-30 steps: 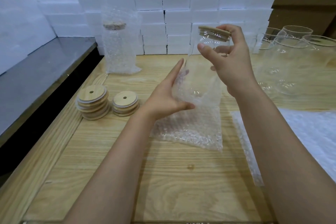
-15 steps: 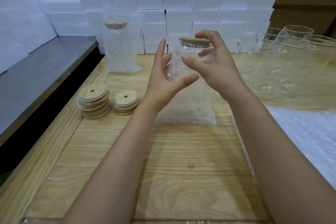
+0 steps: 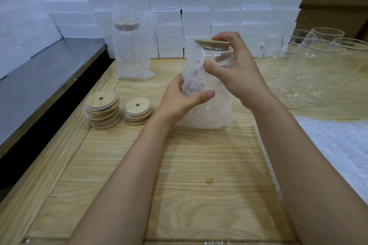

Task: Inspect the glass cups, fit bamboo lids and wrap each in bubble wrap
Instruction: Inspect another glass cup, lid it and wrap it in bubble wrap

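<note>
Glass cup [image 3: 216, 52] upright, lid [image 3: 212, 42] up; L grip [image 3: 179, 99] clasps wrap [image 3: 209, 115], R grip [image 3: 239, 73] pinches cup.

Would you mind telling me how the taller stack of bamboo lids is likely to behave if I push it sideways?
The taller stack of bamboo lids looks staggered, so a push would probably shear the top lids off. Being round discs, loose ones might roll across the wooden table. They look thin, so likely light.

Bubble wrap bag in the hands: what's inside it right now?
A glass cup, bamboo lid fitted, its upper part showing outside the bubble wrap bag. The cup's lower part and base are hidden behind the bubbles.
</note>
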`<action>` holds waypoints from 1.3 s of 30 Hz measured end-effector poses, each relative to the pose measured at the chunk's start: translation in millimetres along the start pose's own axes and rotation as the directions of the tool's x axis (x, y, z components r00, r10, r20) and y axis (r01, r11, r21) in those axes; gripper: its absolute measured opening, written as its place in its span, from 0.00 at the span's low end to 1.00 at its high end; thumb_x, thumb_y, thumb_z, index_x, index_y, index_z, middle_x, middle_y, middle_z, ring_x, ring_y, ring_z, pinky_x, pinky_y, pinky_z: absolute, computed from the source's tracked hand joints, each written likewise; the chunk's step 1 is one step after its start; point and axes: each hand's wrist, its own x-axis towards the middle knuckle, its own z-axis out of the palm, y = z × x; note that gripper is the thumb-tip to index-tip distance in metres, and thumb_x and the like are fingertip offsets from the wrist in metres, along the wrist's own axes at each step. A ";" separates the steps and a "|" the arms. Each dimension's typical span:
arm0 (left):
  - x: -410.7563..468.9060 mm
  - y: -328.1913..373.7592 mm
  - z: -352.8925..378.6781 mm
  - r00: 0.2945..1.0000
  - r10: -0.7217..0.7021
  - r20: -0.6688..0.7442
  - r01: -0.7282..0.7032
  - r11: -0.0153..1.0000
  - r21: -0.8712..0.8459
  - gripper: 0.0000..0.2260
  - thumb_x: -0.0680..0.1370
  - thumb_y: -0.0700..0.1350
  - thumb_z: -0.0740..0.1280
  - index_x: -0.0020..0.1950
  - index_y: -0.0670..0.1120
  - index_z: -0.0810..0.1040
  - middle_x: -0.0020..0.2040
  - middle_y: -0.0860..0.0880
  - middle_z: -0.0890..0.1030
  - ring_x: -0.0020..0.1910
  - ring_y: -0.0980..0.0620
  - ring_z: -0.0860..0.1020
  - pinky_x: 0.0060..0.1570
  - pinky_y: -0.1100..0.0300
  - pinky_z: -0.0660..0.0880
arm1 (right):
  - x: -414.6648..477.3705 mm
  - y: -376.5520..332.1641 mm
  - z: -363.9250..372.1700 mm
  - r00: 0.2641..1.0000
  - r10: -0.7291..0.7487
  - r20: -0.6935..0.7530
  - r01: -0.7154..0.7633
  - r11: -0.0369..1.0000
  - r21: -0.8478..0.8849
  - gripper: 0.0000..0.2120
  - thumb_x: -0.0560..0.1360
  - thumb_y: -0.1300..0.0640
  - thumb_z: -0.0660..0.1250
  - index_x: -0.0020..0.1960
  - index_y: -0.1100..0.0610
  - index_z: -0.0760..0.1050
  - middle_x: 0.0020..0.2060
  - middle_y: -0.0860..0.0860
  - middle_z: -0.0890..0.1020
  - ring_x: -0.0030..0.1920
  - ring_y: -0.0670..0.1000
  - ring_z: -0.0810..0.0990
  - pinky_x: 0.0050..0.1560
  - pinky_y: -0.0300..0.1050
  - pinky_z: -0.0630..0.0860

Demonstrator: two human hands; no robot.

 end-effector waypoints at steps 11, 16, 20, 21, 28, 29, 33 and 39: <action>0.6 5.6 5.9 1.000 0.017 -0.017 -0.018 0.997 -0.075 0.27 0.61 0.54 0.78 0.58 0.56 0.75 0.52 0.57 0.83 0.55 0.55 0.81 0.53 0.53 0.79 | -2.9 -8.1 -1.2 0.996 0.025 0.080 -0.020 0.998 -0.067 0.17 0.72 0.51 0.71 0.57 0.44 0.68 0.45 0.38 0.74 0.45 0.46 0.75 0.49 0.48 0.76; -1.5 5.9 -0.3 0.999 0.017 0.037 -0.015 0.999 -0.047 0.29 0.61 0.56 0.77 0.61 0.59 0.72 0.56 0.58 0.81 0.57 0.59 0.79 0.51 0.61 0.77 | -3.6 -9.9 -1.0 0.995 0.011 0.096 -0.005 0.998 -0.061 0.16 0.72 0.51 0.72 0.55 0.45 0.68 0.47 0.39 0.75 0.48 0.52 0.76 0.51 0.49 0.75; -3.5 7.8 1.5 0.998 0.012 0.064 -0.011 1.000 -0.024 0.30 0.61 0.57 0.76 0.61 0.64 0.69 0.57 0.67 0.78 0.60 0.65 0.76 0.57 0.60 0.76 | -4.2 -11.3 -0.9 0.993 -0.014 0.121 0.029 0.992 -0.120 0.17 0.71 0.51 0.71 0.55 0.44 0.68 0.46 0.37 0.74 0.47 0.49 0.75 0.47 0.42 0.73; -3.3 8.2 2.6 0.998 0.015 0.058 -0.013 0.999 -0.041 0.29 0.61 0.56 0.76 0.60 0.63 0.70 0.55 0.69 0.79 0.58 0.65 0.77 0.53 0.61 0.77 | -4.3 -11.2 -0.4 0.992 -0.017 0.123 0.033 0.991 -0.130 0.17 0.71 0.50 0.71 0.55 0.43 0.68 0.46 0.37 0.75 0.46 0.48 0.75 0.45 0.40 0.73; -1.4 4.5 6.6 1.000 0.001 -0.031 -0.006 0.989 -0.150 0.30 0.60 0.53 0.77 0.60 0.55 0.73 0.56 0.48 0.82 0.55 0.47 0.82 0.46 0.54 0.79 | 0.3 -14.2 -21.0 0.972 0.098 0.213 -0.101 0.995 0.001 0.24 0.78 0.38 0.58 0.72 0.39 0.60 0.57 0.45 0.76 0.57 0.43 0.77 0.55 0.44 0.75; -1.0 3.3 6.1 0.999 -0.009 -0.035 0.004 0.988 -0.154 0.31 0.60 0.53 0.77 0.61 0.53 0.72 0.56 0.47 0.82 0.54 0.46 0.82 0.46 0.53 0.79 | 1.1 -14.6 -28.3 0.977 0.086 0.196 -0.100 0.993 0.059 0.20 0.80 0.42 0.57 0.71 0.40 0.62 0.57 0.42 0.76 0.56 0.40 0.77 0.53 0.43 0.77; 0.7 -0.7 4.1 1.000 -0.021 -0.023 0.017 0.987 -0.162 0.34 0.61 0.52 0.77 0.64 0.48 0.71 0.56 0.44 0.82 0.55 0.44 0.82 0.46 0.49 0.79 | 1.1 -8.4 -46.3 0.976 0.052 0.212 -0.079 0.989 0.124 0.19 0.78 0.66 0.61 0.63 0.48 0.73 0.56 0.46 0.79 0.53 0.49 0.79 0.52 0.48 0.79; -0.7 -2.4 6.8 0.999 -0.032 -0.021 0.028 0.985 -0.168 0.31 0.59 0.52 0.76 0.60 0.49 0.73 0.53 0.48 0.83 0.54 0.49 0.82 0.48 0.58 0.78 | 1.3 -14.0 -52.3 0.988 0.020 0.154 -0.050 0.980 0.190 0.17 0.68 0.65 0.61 0.52 0.53 0.79 0.49 0.52 0.78 0.49 0.49 0.77 0.51 0.46 0.77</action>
